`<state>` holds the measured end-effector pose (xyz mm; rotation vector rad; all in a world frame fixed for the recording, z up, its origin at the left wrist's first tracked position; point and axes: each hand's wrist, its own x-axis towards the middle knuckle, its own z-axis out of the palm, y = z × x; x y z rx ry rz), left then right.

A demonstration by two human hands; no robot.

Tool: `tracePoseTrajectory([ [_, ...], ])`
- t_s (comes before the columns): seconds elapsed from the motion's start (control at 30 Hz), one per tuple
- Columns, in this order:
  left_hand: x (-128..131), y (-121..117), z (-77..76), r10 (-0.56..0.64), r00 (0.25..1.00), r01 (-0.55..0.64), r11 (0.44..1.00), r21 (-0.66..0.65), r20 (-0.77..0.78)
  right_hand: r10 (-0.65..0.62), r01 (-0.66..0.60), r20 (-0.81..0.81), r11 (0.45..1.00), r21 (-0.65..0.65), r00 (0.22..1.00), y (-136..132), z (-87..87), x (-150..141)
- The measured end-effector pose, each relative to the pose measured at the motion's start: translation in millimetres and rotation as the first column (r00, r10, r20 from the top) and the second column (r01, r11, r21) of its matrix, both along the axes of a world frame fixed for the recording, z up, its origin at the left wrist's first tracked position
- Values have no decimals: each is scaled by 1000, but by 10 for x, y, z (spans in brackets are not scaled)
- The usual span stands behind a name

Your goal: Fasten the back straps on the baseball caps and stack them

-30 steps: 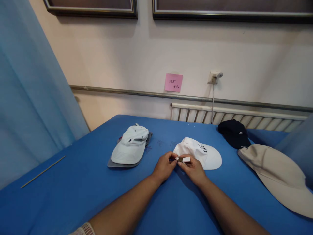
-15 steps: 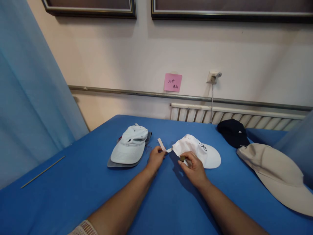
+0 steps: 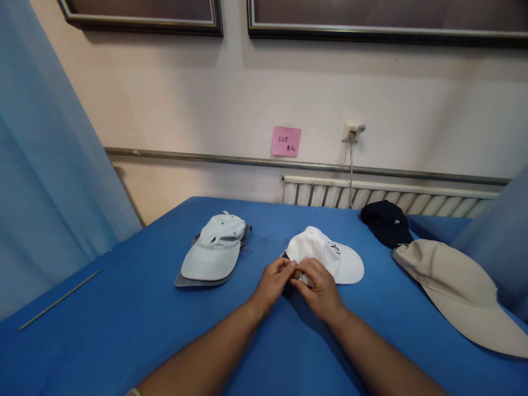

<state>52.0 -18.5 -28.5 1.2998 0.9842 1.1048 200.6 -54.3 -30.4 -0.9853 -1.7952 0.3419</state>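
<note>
White, with black lettering, a cap [image 3: 307,246] sits on the blue counter [image 3: 251,368], its brim pointing right, just behind both hands. The right hand [image 3: 317,289] pinches a small brass-coloured piece [image 3: 297,273] between its fingers; the left hand [image 3: 273,283] meets it there, fingers bunched, though I cannot tell whether they grip anything. Leftward, a pale blue cap [image 3: 214,247] lies stacked on a grey one [image 3: 198,282].

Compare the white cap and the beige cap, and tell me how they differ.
The white cap has dark lettering; the beige cap shows none. Fingers are at the white cap's back, while no hand touches the beige cap. Both have brims and lie on the blue table.
</note>
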Motion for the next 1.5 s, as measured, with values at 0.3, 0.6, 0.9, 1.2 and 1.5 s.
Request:
tracePoseTrajectory([
  [0.3,-191,162,113,236,971,-227,951,-210,21,-370,358,-283,929,-94,885,177,-40,357],
  [0.6,-74,90,-104,1,994,-3,1000,-21,-111,-803,550,-107,491,-675,586,601,-331,1336],
  [0.9,-319,297,159,277,882,-171,942,-289,381,-603,-12,-556,671,-741,572,523,-308,1070],
  [1.2,-224,151,130,305,897,-173,908,-382,319,-511,-354,-843,766,-536,169,489,-202,817],
  [1.5,23,-101,-41,-31,949,134,942,-309,315,-440,-537,-864,680,-500,247,78,-217,-52],
])
